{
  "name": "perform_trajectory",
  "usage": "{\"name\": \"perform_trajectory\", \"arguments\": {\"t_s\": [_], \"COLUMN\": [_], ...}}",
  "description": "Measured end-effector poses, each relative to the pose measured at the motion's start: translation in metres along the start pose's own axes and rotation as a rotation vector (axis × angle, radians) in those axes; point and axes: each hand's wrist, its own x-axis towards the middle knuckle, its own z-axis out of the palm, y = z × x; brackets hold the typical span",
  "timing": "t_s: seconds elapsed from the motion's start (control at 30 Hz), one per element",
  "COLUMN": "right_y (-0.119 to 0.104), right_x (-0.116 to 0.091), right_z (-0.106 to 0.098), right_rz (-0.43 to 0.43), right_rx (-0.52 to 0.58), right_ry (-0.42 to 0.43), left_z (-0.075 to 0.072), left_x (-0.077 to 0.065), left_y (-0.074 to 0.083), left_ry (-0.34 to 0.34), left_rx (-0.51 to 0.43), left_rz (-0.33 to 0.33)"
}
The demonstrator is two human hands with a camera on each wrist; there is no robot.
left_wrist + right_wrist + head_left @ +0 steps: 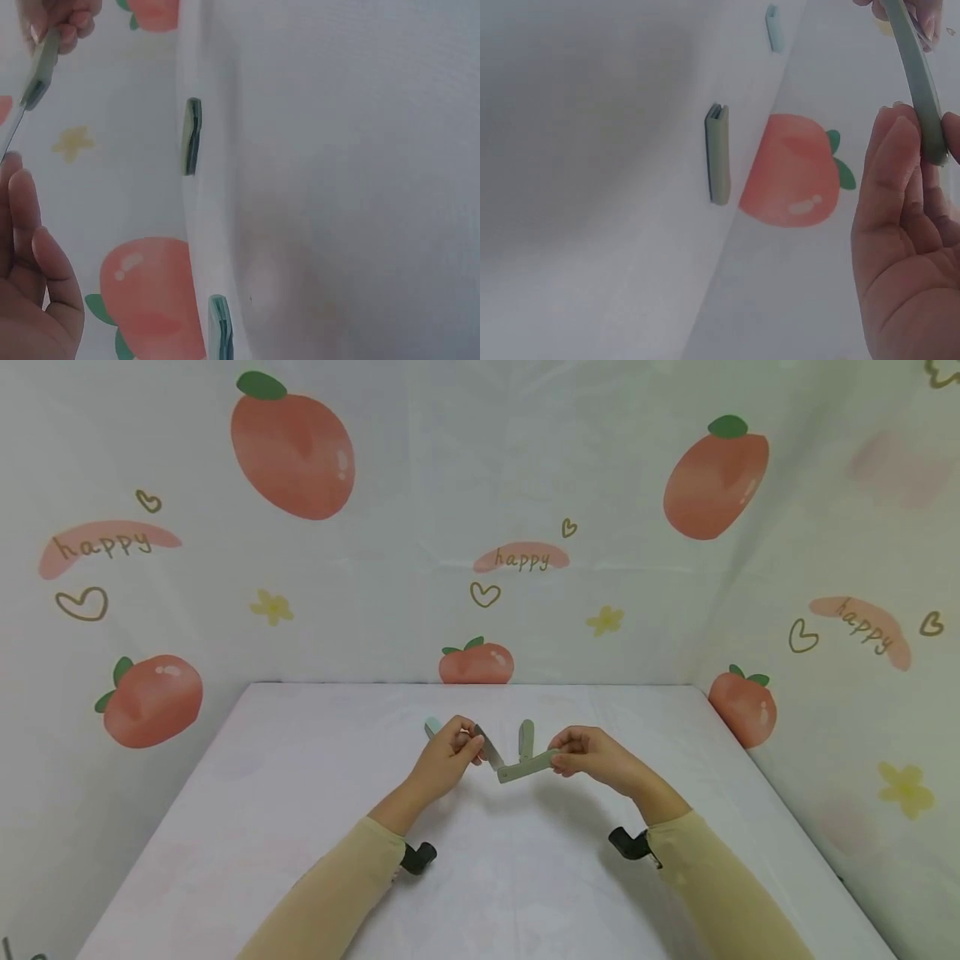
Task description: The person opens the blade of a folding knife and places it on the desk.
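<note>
A folding knife is held above the table between both hands, half unfolded into a wide V. My left hand (444, 760) pinches its metal blade (491, 750) between thumb and fingers. My right hand (603, 762) grips the far end of the sage-green handle (527, 766); in the right wrist view the thumb and fingers press on that handle (915, 71) from both sides. Beyond the hands, a second sage-green folding knife (718, 157) lies folded on the table. Farther left is a pale teal one (432, 727), partly hidden behind the left hand in the head view.
The table (300, 827) wears a white cover and meets a white backdrop (390, 610) printed with red fruits and lettering. Black wrist cameras (418, 858) sit at both sleeve cuffs, above the tabletop.
</note>
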Motion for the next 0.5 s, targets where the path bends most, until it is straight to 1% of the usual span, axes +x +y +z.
{"name": "perform_trajectory", "arguments": {"t_s": [0.13,0.27,0.37,0.5], "right_y": [-0.002,-0.005,-0.009,-0.012], "right_x": [0.003,0.004,0.004,0.004], "right_z": [0.002,0.000,-0.001,-0.001], "right_rz": [0.005,0.005,-0.006,-0.019], "right_rx": [-0.038,-0.065,-0.076,-0.087], "right_ry": [-0.030,-0.086,-0.138,-0.190], "left_z": [-0.005,-0.013,-0.019,-0.022], "left_x": [0.001,0.002,0.003,0.004], "left_y": [0.000,0.003,0.005,0.005], "left_ry": [-0.051,-0.135,-0.196,-0.240], "left_rx": [0.029,0.053,0.060,0.066], "left_rz": [-0.044,-0.083,-0.096,-0.111]}}
